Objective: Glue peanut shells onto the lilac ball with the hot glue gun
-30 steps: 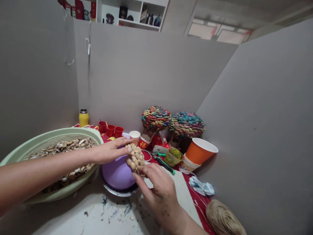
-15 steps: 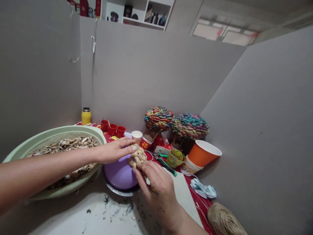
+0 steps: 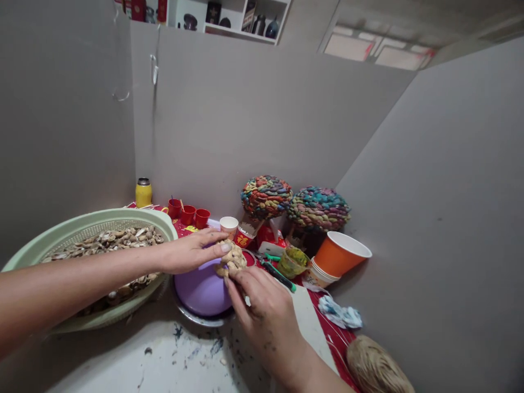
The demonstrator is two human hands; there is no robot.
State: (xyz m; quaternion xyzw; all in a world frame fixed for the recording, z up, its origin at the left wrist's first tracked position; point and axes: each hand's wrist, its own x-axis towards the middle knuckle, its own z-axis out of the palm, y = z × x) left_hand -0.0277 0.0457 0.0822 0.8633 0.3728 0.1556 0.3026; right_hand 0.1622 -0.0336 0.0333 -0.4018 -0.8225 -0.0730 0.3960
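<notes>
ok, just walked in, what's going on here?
A person's left hand lies at the upper edge of a peanut-shell patch on a purple dome; the right hand has its fingertips at the lower edge. The dome sits in a metal-looking basin, its near side bare. A green colander of loose shells stands left.

Near the far edge of the table (image 3: pixel 159 371), the left hand (image 3: pixel 194 254) lies flattened over a purple rounded form (image 3: pixel 202 292) in a metal basin (image 3: pixel 206 322), touching a patch of peanuts (image 3: pixel 234 258) that the right hand (image 3: pixel 266 305) pinches at its near side. Towards the left edge sits a green colander (image 3: pixel 102 216) of shells (image 3: pixel 123 238); a yellow bottle (image 3: pixel 143 195) stands by the far left corner, and twine (image 3: pixel 376 365) lies along the right edge.
</notes>
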